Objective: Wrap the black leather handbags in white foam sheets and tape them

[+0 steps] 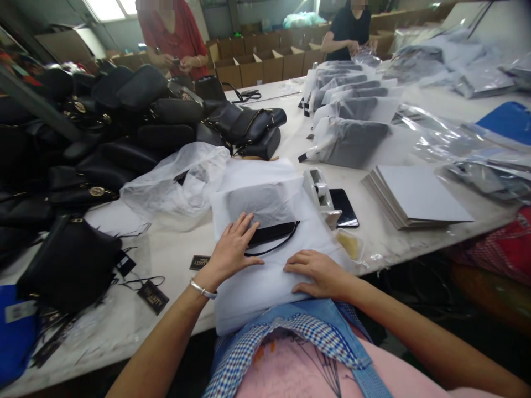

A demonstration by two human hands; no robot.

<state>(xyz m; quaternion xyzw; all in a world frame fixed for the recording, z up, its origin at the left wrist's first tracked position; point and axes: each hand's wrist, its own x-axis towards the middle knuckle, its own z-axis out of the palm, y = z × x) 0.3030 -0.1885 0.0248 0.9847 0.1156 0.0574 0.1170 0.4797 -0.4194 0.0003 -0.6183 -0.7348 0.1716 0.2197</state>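
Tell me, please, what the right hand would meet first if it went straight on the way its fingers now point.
Crossing the white sheeting, the right hand would probably meet the left hand first, at its thumb, though exact heights are hard to judge.

Head-worn view — forward, downward

The white worktable (pixel 292 135) bore a heap of black handbags (pixel 161 110) on its left side. Black hang tags (pixel 152 297) lay nearer the front, left of a pile of white sheets (pixel 249 298). By that pile's right edge sat a tape dispenser (pixel 310 181), a smartphone (pixel 345 209) and, farther right, stacked pale boards (pixel 427 193). Behind, wrapped bags (pixel 357 141) stood in a row.
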